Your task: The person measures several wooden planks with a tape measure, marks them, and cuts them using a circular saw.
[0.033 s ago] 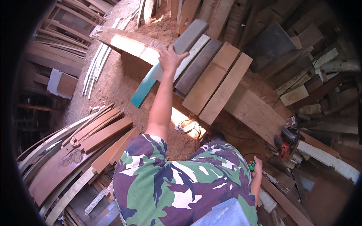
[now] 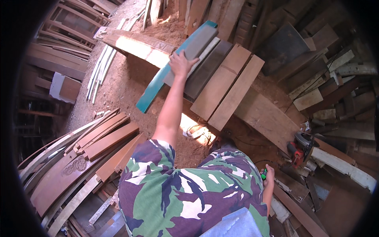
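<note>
My left hand spans a grey board, fingers at its left edge and thumb over its right. Under that board's left side, a teal board sticks out at both ends. To the right lie a thin whitish strip, a dark grey-brown board and two light brown boards, side by side. Low on the right, my right hand is closed round a small green-and-black object whose kind I cannot make out.
The boards lie across a long wooden plank. At its right end rests a red-and-black circular saw. Curved brown wood pieces are stacked at lower left. Timber offcuts pile up on the right. Thin white strips lie on the ground.
The grey board has shifted slightly right with my left hand, covering more of the whitish strip and uncovering the teal board's left side up to its far end. My right hand has stayed put.
</note>
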A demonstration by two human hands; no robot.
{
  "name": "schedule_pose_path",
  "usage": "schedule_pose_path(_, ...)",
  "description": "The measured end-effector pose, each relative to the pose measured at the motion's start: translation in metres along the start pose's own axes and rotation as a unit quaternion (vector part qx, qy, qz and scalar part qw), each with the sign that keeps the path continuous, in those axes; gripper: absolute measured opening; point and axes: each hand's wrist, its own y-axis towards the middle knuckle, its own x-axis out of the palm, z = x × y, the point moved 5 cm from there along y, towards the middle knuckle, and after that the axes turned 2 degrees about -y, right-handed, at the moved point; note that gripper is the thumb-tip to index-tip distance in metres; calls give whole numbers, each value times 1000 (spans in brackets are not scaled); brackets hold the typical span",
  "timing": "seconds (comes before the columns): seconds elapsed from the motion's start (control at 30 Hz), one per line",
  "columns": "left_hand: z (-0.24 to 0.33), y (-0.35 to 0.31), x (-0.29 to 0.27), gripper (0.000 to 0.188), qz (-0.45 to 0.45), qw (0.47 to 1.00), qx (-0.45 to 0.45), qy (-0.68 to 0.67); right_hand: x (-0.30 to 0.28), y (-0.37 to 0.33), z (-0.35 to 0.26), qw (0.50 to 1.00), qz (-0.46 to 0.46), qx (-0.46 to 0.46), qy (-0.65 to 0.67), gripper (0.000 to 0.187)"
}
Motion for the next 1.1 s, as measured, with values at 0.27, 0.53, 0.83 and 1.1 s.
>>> schedule_pose_path(0.27,5,-12,58,104,-25,999,2,40,-8,-9,23,999,20,12,47,26)
schedule_pose_path(0.53,5,-9,51,100,-65,998,-2,-18,-2,-15,24,990,6,27,137,32)
schedule_pose_path(0.83,-165,34,56,72,-46,985,-155,-62,19,-17,-27,996,-66,-25,44,36)
schedule_pose_path(1.1,-216,-52,24,58,97,982,-119,-110,19,-16,-49,1000,-14,-16,-21,43)
